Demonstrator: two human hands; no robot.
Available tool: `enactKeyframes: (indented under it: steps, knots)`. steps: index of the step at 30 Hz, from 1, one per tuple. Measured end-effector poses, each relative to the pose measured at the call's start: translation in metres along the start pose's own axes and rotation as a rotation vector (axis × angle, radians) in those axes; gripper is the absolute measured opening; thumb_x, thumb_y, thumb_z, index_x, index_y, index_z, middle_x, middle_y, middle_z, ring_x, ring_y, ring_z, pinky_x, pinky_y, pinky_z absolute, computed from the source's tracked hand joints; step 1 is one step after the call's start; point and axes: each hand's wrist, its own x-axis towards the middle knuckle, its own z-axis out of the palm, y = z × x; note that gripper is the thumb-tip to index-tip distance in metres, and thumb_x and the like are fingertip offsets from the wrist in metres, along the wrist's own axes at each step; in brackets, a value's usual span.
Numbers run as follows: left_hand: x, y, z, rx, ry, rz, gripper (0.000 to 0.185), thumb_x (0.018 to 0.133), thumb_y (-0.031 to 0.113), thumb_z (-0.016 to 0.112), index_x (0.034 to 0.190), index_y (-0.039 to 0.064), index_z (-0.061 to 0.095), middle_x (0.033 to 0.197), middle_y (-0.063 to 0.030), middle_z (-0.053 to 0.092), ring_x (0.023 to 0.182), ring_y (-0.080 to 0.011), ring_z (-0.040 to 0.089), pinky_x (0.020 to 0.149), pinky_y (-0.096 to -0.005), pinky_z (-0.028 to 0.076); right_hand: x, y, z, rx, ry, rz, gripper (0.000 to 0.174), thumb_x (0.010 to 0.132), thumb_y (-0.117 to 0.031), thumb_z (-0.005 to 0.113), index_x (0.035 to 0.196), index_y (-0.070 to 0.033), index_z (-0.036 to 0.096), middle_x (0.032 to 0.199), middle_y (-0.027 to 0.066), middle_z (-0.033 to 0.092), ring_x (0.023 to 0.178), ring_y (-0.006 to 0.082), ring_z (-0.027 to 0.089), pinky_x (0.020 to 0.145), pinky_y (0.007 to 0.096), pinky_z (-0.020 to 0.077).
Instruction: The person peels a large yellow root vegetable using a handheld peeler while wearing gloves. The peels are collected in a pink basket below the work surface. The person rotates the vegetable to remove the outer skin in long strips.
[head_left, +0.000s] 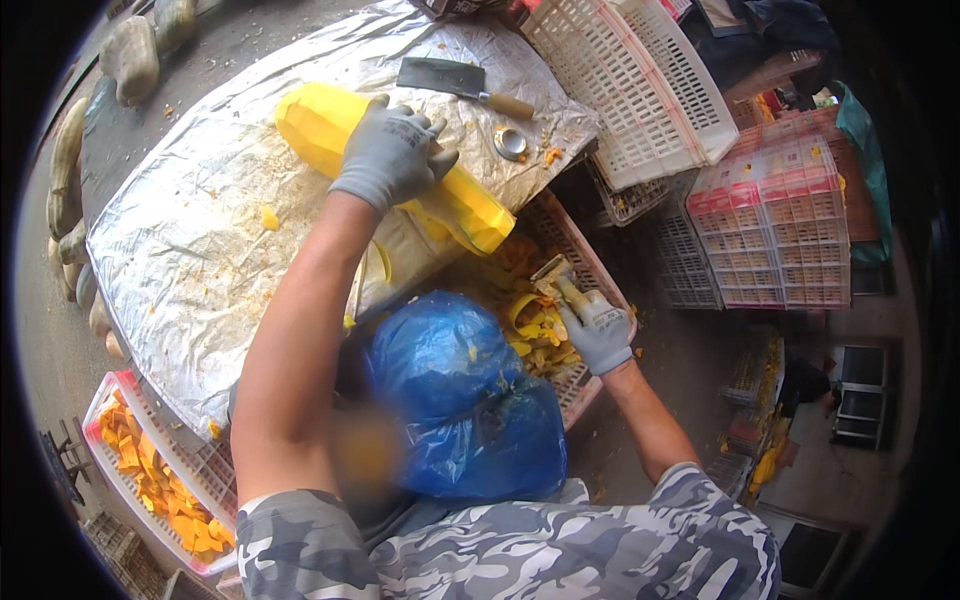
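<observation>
My left hand (396, 154), in a grey work glove, grips a long peeled yellow pumpkin (319, 124) from above. The pumpkin lies across the right edge of a table covered with a silver sheet (202, 247), and its near end juts past that edge. In my gloved right hand (598, 330) is a wide peeler (555, 274), held away from the pumpkin. Below the peeler, a crate (585, 236) holds yellow peelings (536, 326). A cleaver (442, 77) with a wooden handle lies on the sheet beyond the pumpkin, near a small round metal object (510, 142).
A crate of orange pumpkin chunks (161, 480) stands at lower left. Unpeeled pumpkins (129, 60) lie on the floor beyond the table. White plastic crates (630, 82) and stacked crates (772, 217) stand to the right. Blue plastic (457, 390) covers my lap.
</observation>
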Motion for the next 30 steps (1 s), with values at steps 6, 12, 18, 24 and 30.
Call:
enactKeyframes:
  steps: [6, 12, 18, 24, 30]
  knots:
    - [-0.001, -0.003, -0.005, 0.007, -0.018, -0.009, 0.045, 0.097, 0.048, 0.052, 0.123, 0.016, 0.071, 0.112, -0.0064, 0.073, 0.109, -0.0223, 0.066, 0.109, -0.044, 0.038, 0.061, -0.007, 0.039, 0.103, 0.077, -0.211, 0.031, 0.088, -0.02, 0.071, 0.119, -0.018, 0.072, 0.079, 0.0082, 0.063, 0.059, 0.0281, 0.062, 0.055, 0.0384, 0.0527]
    - [0.0, -0.004, -0.004, 0.012, 0.006, -0.005, 0.045, 0.095, 0.046, 0.055, 0.126, 0.015, 0.07, 0.112, -0.007, 0.073, 0.108, -0.0231, 0.066, 0.11, -0.0444, 0.038, -0.025, 0.03, 0.022, 0.028, -0.296, 0.231, 0.034, 0.091, -0.029, 0.068, 0.124, -0.019, 0.071, 0.079, 0.0144, 0.066, 0.071, 0.0305, 0.067, 0.062, 0.0417, 0.0542]
    - [0.003, -0.005, -0.006, 0.012, -0.06, 0.03, 0.042, 0.096, 0.045, 0.054, 0.121, 0.017, 0.073, 0.107, -0.0039, 0.072, 0.105, -0.0222, 0.066, 0.109, -0.0459, 0.039, 0.022, -0.013, 0.023, 0.236, -0.01, 0.135, 0.036, 0.09, -0.023, 0.07, 0.126, -0.02, 0.07, 0.075, 0.0109, 0.062, 0.068, 0.0301, 0.067, 0.058, 0.0403, 0.0536]
    - [0.0, -0.005, -0.002, -0.014, -0.022, 0.023, 0.044, 0.094, 0.048, 0.056, 0.122, 0.018, 0.071, 0.108, -0.0047, 0.072, 0.106, -0.0224, 0.065, 0.111, -0.0465, 0.038, 0.034, -0.025, 0.048, 0.015, -0.175, 0.061, 0.042, 0.09, -0.025, 0.07, 0.132, -0.024, 0.066, 0.078, 0.0109, 0.063, 0.063, 0.0298, 0.065, 0.055, 0.0409, 0.0519]
    - [0.0, -0.007, 0.002, 0.005, 0.005, 0.053, 0.043, 0.097, 0.052, 0.051, 0.103, 0.017, 0.075, 0.102, -0.0032, 0.073, 0.103, -0.0198, 0.066, 0.102, -0.0405, 0.04, -0.017, 0.005, 0.032, 0.189, -0.118, 0.286, 0.056, 0.087, -0.029, 0.077, 0.137, -0.013, 0.061, 0.096, 0.0174, 0.069, 0.079, 0.0346, 0.068, 0.067, 0.044, 0.0552]
